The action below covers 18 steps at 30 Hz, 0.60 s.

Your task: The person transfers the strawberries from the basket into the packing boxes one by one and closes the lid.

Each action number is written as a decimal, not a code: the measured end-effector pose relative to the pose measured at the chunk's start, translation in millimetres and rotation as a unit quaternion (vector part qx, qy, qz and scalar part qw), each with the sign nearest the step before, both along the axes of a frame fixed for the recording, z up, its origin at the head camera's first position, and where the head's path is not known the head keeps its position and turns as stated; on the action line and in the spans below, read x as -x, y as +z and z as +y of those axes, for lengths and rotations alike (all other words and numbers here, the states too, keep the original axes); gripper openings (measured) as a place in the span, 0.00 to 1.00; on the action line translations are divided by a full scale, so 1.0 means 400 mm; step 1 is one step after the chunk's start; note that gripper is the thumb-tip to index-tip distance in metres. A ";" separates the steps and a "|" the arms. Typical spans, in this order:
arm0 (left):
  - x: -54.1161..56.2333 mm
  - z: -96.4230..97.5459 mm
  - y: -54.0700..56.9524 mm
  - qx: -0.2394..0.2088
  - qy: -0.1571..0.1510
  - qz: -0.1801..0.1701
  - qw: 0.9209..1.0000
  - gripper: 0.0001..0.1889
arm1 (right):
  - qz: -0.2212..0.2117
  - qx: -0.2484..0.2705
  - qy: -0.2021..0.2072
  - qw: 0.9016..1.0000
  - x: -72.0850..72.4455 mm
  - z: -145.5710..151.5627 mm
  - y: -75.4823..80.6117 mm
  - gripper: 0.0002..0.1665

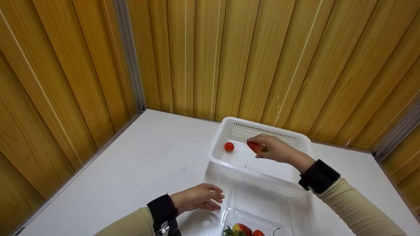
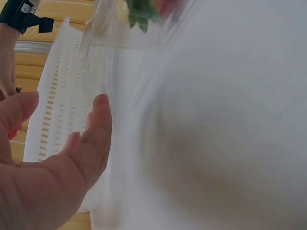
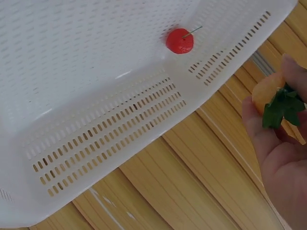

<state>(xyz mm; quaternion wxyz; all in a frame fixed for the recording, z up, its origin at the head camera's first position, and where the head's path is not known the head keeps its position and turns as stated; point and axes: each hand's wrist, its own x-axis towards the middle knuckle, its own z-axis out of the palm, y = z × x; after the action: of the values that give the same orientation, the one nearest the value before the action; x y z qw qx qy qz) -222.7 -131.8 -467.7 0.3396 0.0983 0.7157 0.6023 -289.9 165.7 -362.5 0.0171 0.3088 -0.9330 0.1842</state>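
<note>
My right hand (image 1: 279, 150) pinches a red strawberry (image 1: 255, 147) with green leaves between thumb and fingers, above the white perforated basket (image 1: 242, 169). In the right wrist view the strawberry's pale leafy end (image 3: 265, 93) faces the camera. Inside the basket, at its left end, lies a red cherry (image 1: 229, 146) with a thin green stem. My left hand (image 1: 198, 198) hovers with loosely bent fingers beside a clear plastic box (image 1: 254, 214), holding nothing. That box contains another strawberry (image 1: 242, 227) and a red round fruit (image 1: 258, 233), partly cut off by the frame's edge.
The basket stands at the back of a white table (image 1: 131, 170), close to the wood-patterned wall (image 1: 203, 59). The clear box lies in front of it, nearer to me. A second panelled wall (image 1: 49, 98) rises along the left.
</note>
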 end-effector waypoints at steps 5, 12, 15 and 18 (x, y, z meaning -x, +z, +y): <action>-0.038 0.008 -0.018 0.000 -0.003 -0.007 1.000 0.21 | -0.006 0.017 0.015 1.000 -0.079 0.014 0.026 0.31; -0.064 0.000 -0.027 -0.007 -0.010 -0.021 1.000 0.18 | 0.017 0.026 0.086 0.996 -0.192 0.008 0.035 0.30; -0.074 -0.005 -0.030 -0.001 -0.018 -0.034 0.999 0.15 | 0.029 0.026 0.131 0.991 -0.245 -0.001 0.018 0.30; -0.085 -0.009 -0.033 0.003 -0.029 -0.045 0.999 0.13 | 0.026 0.024 0.171 0.985 -0.298 -0.007 -0.006 0.32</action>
<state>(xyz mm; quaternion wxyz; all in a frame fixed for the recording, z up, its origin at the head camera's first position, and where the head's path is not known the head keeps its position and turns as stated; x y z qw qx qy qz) -188.6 -135.6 -480.8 0.3894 0.0905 0.6984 0.5936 -170.6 163.1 -364.9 0.0176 0.4679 -0.8610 0.1988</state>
